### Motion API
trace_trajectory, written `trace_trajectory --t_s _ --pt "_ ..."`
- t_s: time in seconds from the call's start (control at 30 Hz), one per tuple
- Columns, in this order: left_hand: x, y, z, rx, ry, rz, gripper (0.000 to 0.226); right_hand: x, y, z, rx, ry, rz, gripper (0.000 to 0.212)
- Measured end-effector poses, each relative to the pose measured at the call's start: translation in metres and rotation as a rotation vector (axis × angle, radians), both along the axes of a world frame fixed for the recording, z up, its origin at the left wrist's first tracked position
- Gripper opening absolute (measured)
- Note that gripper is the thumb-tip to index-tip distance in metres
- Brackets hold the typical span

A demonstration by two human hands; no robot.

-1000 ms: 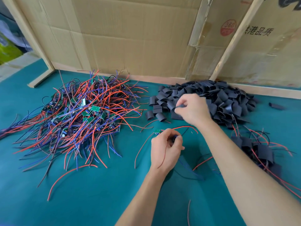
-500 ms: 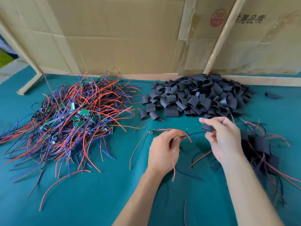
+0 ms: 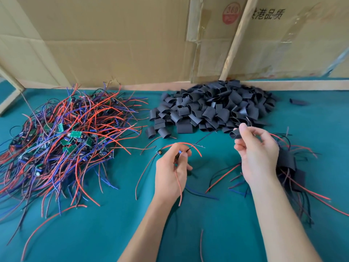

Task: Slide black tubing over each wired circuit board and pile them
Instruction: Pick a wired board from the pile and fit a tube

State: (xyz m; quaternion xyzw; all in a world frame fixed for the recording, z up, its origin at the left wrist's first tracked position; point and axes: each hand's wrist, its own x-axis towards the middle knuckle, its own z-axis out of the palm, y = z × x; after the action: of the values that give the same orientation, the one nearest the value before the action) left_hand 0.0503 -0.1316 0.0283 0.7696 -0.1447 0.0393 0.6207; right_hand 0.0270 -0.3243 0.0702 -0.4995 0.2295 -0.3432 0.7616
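Note:
My left hand (image 3: 172, 173) grips a small wired circuit board (image 3: 178, 155) at the table's centre; its red and black wires arc out past my fingers. My right hand (image 3: 257, 154) pinches one short piece of black tubing (image 3: 235, 134) between thumb and fingertips, a hand's width right of the board and slightly higher. A heap of loose black tubing pieces (image 3: 211, 106) lies behind both hands. The tangle of bare wired boards (image 3: 66, 140) covers the left of the table. Sleeved boards (image 3: 289, 167) lie piled at the right, partly hidden by my right hand.
The table has a teal cloth top (image 3: 113, 224). Cardboard sheets and wooden strips (image 3: 236, 38) wall off the back. One stray tubing piece (image 3: 296, 101) lies at the far right. Loose wires trail across the cloth between my forearms.
My right hand took a tubing piece from the heap and drew it back toward me, level with the left hand. The left hand kept holding the board.

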Motion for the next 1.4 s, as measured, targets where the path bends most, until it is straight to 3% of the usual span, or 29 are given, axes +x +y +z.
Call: trace_trajectory --t_s 0.23,0.63,0.87,1.0,1.13,1.27,1.4 --pt "0.0 0.0 0.001 0.035 -0.002 -0.028 0.025 0.007 0.011 0.003 -0.009 0.038 -0.034 0.016" --pt "-0.002 0.001 0.004 0.08 -0.035 -0.019 0.03 0.004 0.032 0.001 -0.058 0.05 0.115 0.013" --pt "0.0 -0.003 0.001 0.066 -0.026 0.01 0.03 0.001 0.029 0.004 0.172 -0.009 0.136 0.017" --pt "0.0 -0.002 0.0 0.051 -0.058 0.008 0.027 0.003 0.04 -0.004 0.198 0.035 0.229 0.038" --pt "-0.002 -0.002 0.003 0.016 -0.02 0.001 0.038 0.004 0.05 -0.009 -0.013 0.081 0.225 0.043" --pt "-0.004 -0.001 0.007 -0.005 0.007 -0.028 0.059 0.003 0.053 -0.015 -0.297 0.16 0.207 0.03" --pt "-0.004 0.003 0.01 -0.166 0.059 -0.041 0.055 0.003 0.058 -0.017 -0.369 0.196 0.215 0.015"
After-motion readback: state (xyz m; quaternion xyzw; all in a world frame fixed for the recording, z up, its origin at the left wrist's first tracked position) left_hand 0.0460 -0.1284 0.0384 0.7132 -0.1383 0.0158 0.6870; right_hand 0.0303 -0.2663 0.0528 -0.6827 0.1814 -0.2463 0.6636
